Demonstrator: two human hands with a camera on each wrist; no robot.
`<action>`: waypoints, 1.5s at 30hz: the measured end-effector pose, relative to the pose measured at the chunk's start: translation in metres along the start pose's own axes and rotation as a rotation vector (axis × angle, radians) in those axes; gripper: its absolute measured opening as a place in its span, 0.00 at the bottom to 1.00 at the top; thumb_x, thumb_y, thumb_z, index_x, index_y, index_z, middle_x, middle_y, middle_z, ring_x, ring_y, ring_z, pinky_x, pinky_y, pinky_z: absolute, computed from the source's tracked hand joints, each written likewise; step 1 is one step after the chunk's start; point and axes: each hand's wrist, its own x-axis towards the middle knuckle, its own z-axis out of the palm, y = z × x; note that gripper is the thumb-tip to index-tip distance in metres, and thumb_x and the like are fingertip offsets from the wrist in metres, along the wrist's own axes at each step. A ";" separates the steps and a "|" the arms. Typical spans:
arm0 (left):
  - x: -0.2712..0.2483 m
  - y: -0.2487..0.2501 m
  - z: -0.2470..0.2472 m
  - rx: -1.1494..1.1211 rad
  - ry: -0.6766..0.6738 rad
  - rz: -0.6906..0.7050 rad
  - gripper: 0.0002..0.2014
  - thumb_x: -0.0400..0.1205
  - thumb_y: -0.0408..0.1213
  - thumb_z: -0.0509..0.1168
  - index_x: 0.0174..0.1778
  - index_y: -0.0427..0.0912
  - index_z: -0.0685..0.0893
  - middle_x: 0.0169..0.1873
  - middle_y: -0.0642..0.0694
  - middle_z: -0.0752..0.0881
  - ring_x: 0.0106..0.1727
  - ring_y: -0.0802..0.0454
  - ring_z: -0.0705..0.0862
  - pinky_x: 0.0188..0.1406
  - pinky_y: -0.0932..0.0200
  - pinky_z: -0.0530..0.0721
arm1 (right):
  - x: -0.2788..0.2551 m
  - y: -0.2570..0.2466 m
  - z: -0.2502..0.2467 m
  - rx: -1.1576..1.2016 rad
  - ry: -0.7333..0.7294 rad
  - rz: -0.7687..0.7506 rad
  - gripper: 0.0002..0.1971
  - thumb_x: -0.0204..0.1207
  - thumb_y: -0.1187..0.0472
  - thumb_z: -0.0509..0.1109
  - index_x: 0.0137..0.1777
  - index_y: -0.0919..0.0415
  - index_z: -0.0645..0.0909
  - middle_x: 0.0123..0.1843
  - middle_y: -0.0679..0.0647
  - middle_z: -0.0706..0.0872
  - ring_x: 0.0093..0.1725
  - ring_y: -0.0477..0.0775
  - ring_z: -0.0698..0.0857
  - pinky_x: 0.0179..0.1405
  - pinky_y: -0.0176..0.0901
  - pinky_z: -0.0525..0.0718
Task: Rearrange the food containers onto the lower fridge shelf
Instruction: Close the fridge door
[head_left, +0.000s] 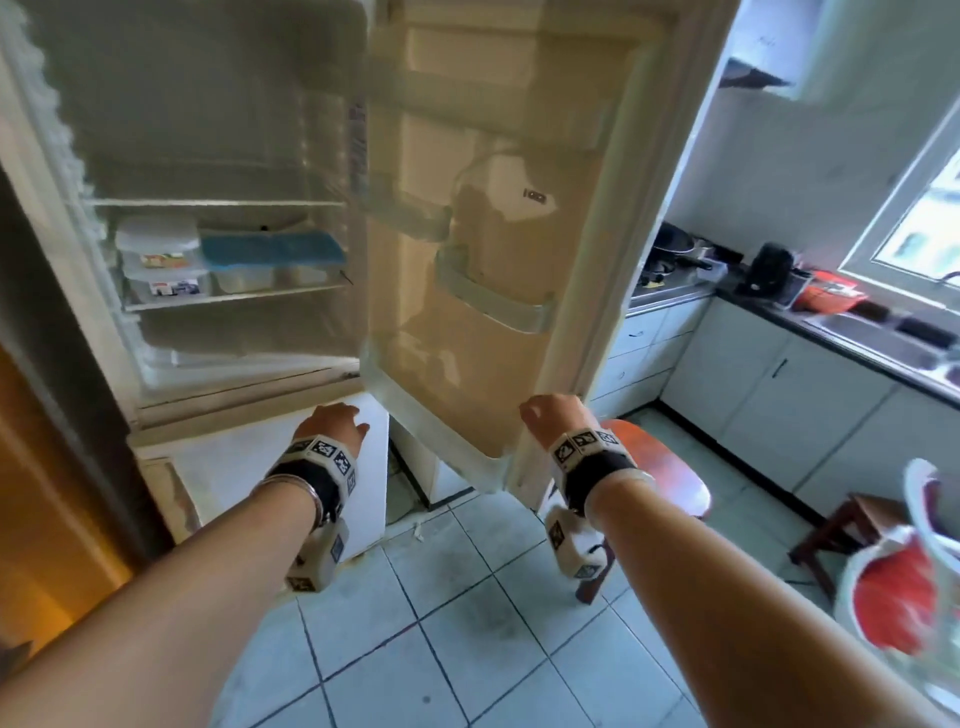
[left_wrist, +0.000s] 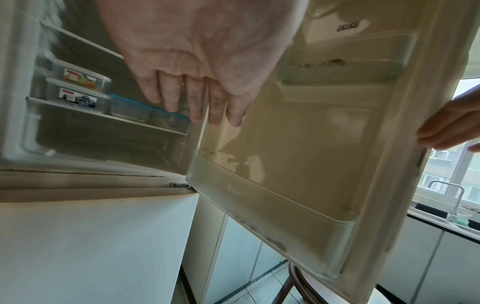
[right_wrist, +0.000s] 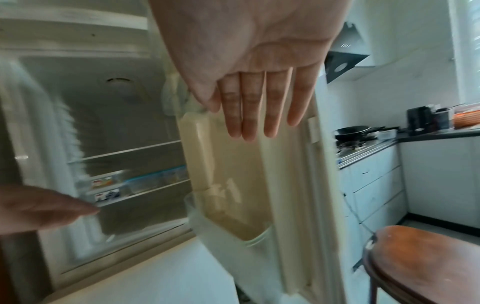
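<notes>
- Head view: the fridge door (head_left: 498, 249) stands wide open to the right, and both hands hang in front of it holding nothing. The left hand (head_left: 332, 423) and the right hand (head_left: 558, 415) have straight, relaxed fingers, as the wrist views confirm.
- Two clear tubs (head_left: 161, 265) sit stacked at the left of a glass shelf (head_left: 234, 297). A blue-lidded box (head_left: 272, 254) lies just beside them on the right.
- The space below that shelf (head_left: 244, 332) looks bare, and I judge it to be the target.
- Risk: lifting the stack as one could let the top tub slide off, since nothing locks it to the lower one.
- Risk: the tubs stand close under the shelf above, so a steep lift could knock it.
- Risk: the door could swing back onto an arm, because neither hand holds it.
- Risk: the wooden stool (head_left: 660, 467) near the right leg could trip a step back.
</notes>
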 end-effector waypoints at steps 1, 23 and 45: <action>-0.001 0.004 0.003 0.015 -0.001 0.019 0.24 0.86 0.47 0.54 0.78 0.44 0.69 0.78 0.43 0.70 0.79 0.44 0.69 0.78 0.49 0.69 | -0.003 0.011 -0.009 -0.001 0.032 0.055 0.17 0.82 0.56 0.56 0.60 0.59 0.84 0.62 0.61 0.86 0.60 0.61 0.85 0.52 0.41 0.78; -0.015 -0.033 -0.023 -0.060 0.079 -0.079 0.24 0.86 0.45 0.55 0.78 0.44 0.69 0.79 0.44 0.70 0.79 0.46 0.69 0.79 0.54 0.67 | 0.037 0.015 -0.044 0.673 0.467 0.132 0.28 0.75 0.51 0.70 0.65 0.71 0.69 0.66 0.67 0.76 0.66 0.62 0.76 0.66 0.48 0.71; -0.075 -0.151 -0.098 -0.361 0.345 -0.091 0.21 0.84 0.38 0.58 0.74 0.42 0.74 0.69 0.39 0.81 0.69 0.41 0.80 0.70 0.49 0.77 | -0.039 -0.248 0.035 0.644 0.024 -0.322 0.32 0.72 0.50 0.75 0.72 0.62 0.68 0.69 0.55 0.79 0.67 0.56 0.81 0.63 0.43 0.77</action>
